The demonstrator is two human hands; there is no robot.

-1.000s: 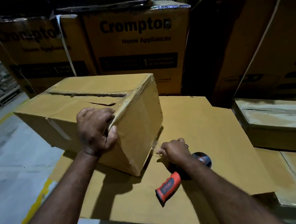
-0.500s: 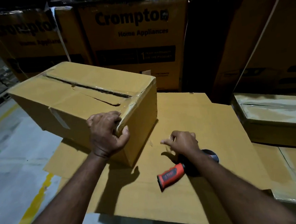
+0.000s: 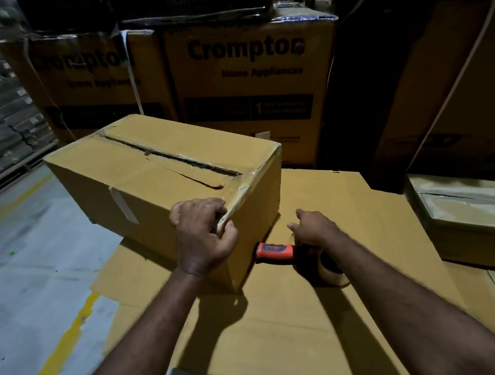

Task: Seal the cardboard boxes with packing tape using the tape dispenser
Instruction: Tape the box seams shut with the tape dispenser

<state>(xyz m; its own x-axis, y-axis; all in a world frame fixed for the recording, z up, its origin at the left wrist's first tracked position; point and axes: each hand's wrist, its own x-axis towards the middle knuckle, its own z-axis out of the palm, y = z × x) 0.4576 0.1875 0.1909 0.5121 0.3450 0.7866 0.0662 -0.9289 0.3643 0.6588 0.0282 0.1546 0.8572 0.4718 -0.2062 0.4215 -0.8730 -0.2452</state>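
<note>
Gripping the near corner of the brown rectangular cardboard box (image 3: pixel 139 171), the left hand (image 3: pixel 203 237) steadied it; the right hand (image 3: pixel 313 229) hung released, empty, above the orange-handled tape dispenser (image 3: pixel 274 250) beside the box. Its top seam gaped, so grasping that handle seemed next.

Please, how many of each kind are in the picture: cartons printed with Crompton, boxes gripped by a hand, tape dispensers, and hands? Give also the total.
Crompton-printed cartons: 2
Box gripped at its near corner: 1
Tape dispenser: 1
Hands, left hand and right hand: 2
Total: 6
</note>
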